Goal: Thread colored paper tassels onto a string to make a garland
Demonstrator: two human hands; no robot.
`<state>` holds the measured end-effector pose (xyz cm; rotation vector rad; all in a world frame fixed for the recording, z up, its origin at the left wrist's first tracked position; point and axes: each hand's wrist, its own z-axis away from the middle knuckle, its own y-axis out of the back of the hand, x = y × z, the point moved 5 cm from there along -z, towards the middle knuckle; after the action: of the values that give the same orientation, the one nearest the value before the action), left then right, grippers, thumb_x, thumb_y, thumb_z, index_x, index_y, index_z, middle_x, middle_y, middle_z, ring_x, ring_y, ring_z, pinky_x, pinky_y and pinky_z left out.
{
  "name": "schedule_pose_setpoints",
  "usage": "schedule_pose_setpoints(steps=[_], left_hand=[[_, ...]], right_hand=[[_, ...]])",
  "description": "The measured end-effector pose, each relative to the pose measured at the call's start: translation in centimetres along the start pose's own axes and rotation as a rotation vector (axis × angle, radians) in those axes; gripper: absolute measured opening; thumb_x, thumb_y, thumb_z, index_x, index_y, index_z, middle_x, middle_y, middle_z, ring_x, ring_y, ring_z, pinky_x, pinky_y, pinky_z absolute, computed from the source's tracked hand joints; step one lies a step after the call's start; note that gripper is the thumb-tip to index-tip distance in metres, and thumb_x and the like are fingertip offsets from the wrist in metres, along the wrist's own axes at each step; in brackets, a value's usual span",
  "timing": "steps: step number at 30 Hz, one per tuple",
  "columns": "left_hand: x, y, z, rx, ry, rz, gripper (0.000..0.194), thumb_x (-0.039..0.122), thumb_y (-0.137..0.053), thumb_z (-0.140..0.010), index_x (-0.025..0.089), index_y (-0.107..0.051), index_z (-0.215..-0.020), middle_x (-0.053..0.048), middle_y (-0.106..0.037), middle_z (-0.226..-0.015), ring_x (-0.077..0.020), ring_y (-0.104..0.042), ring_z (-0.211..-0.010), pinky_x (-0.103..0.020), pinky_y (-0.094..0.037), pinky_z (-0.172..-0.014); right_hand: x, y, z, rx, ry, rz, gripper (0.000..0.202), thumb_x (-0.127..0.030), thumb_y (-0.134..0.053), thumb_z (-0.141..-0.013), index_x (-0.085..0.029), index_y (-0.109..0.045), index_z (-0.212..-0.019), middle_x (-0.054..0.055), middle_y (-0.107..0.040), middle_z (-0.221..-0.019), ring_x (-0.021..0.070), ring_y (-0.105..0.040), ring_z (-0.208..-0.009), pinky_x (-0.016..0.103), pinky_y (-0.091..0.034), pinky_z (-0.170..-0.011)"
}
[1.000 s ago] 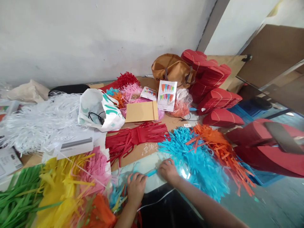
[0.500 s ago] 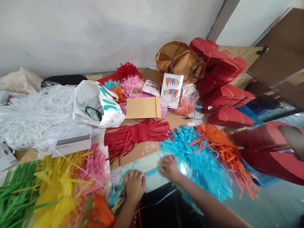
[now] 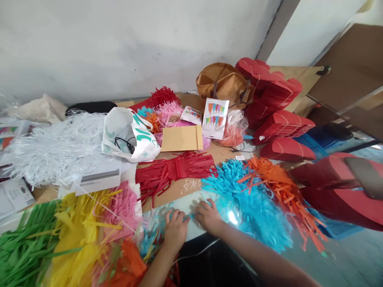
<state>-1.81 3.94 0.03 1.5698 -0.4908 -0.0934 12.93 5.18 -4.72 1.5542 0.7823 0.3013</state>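
A short blue paper strip (image 3: 190,216) stretches between my two hands just above the pale tabletop at the front edge. My left hand (image 3: 176,228) is closed on its left end. At the other end, the curled fingers of my right hand (image 3: 208,216) meet the strip; the fingertips are partly hidden. Right of that hand lies a large heap of blue paper fringe (image 3: 239,191). A flattened red fringe bundle (image 3: 176,168) lies beyond my hands, with a small pile of tiny pale pieces (image 3: 191,185) in front of it.
Green (image 3: 26,235), yellow (image 3: 77,227) and pink fringe (image 3: 124,207) cover the left front. White fringe (image 3: 66,147), a plastic bag (image 3: 128,135), a tan envelope (image 3: 181,138) and a brown bag (image 3: 224,85) stand behind. Red paper stacks (image 3: 284,127) and orange fringe (image 3: 275,179) are at right.
My hands have come closer together, so less of the blue strip shows between them. The whole view has shifted slightly.
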Motion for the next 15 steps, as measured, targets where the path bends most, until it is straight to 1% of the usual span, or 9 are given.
schedule_pose_setpoints(steps=[2,4,6,8,10,12,15], left_hand=[[0.6,-0.1,0.0,0.021,-0.013,-0.015,0.015,0.018,-0.062,-0.083,0.026,-0.073,-0.091,-0.003,-0.071,-0.097,-0.0258,-0.057,-0.107,-0.051,-0.026,-0.107],[1.0,-0.2,0.0,0.047,-0.011,-0.028,0.013,0.018,-0.061,-0.083,0.023,-0.072,-0.088,-0.004,-0.071,-0.095,-0.0260,-0.057,-0.107,-0.052,-0.025,-0.107],[1.2,-0.5,-0.1,0.077,-0.005,-0.036,0.016,0.014,-0.059,-0.084,0.023,-0.072,-0.085,-0.003,-0.071,-0.090,-0.0250,-0.058,-0.104,-0.051,-0.026,-0.106],[1.2,-0.9,0.0,0.105,-0.004,-0.034,0.019,0.010,-0.058,-0.084,0.023,-0.072,-0.082,-0.002,-0.071,-0.085,-0.0236,-0.059,-0.102,-0.049,-0.027,-0.105],[1.1,-1.3,0.2,0.125,-0.010,-0.023,0.020,0.009,-0.059,-0.084,0.024,-0.072,-0.081,0.000,-0.071,-0.083,-0.0224,-0.060,-0.101,-0.048,-0.027,-0.104],[0.8,-1.7,0.6,0.136,-0.015,-0.008,0.021,0.009,-0.059,-0.084,0.025,-0.072,-0.082,0.001,-0.072,-0.082,-0.0212,-0.061,-0.099,-0.046,-0.027,-0.103],[0.3,-1.9,1.4,0.139,0.004,0.019,0.023,0.008,-0.059,-0.084,0.027,-0.072,-0.088,0.002,-0.073,-0.084,-0.0208,-0.061,-0.098,-0.045,-0.028,-0.101]], right_hand=[[0.1,0.1,-0.4,0.004,0.019,0.006,0.019,-0.020,-0.053,-0.095,-0.025,-0.070,-0.088,0.001,-0.071,-0.097,0.0231,-0.049,-0.114,0.048,-0.015,-0.109],[0.1,0.5,-0.8,0.001,0.024,0.005,0.018,-0.018,-0.054,-0.094,-0.025,-0.069,-0.086,0.000,-0.071,-0.093,0.0214,-0.051,-0.110,0.046,-0.018,-0.108],[0.0,0.9,-1.1,0.003,0.007,0.003,0.014,-0.019,-0.057,-0.092,-0.024,-0.069,-0.086,0.000,-0.071,-0.095,0.0214,-0.052,-0.108,0.048,-0.017,-0.108],[-0.4,0.9,-1.1,0.016,-0.009,0.007,0.008,-0.023,-0.060,-0.091,-0.024,-0.068,-0.092,0.001,-0.070,-0.099,0.0226,-0.052,-0.109,0.051,-0.013,-0.110],[-0.8,0.5,-0.7,0.051,-0.014,0.027,0.008,-0.022,-0.062,-0.090,-0.024,-0.068,-0.093,0.001,-0.070,-0.094,0.0229,-0.052,-0.108,0.052,-0.011,-0.110],[-0.7,0.0,-0.1,0.109,-0.021,0.032,0.012,-0.019,-0.060,-0.091,-0.025,-0.069,-0.088,0.000,-0.070,-0.085,0.0217,-0.053,-0.103,0.050,-0.012,-0.110],[0.8,-0.4,1.2,0.184,-0.070,-0.055,0.019,-0.018,-0.058,-0.093,-0.028,-0.071,-0.083,-0.003,-0.070,-0.079,0.0200,-0.054,-0.095,0.047,-0.018,-0.107]])
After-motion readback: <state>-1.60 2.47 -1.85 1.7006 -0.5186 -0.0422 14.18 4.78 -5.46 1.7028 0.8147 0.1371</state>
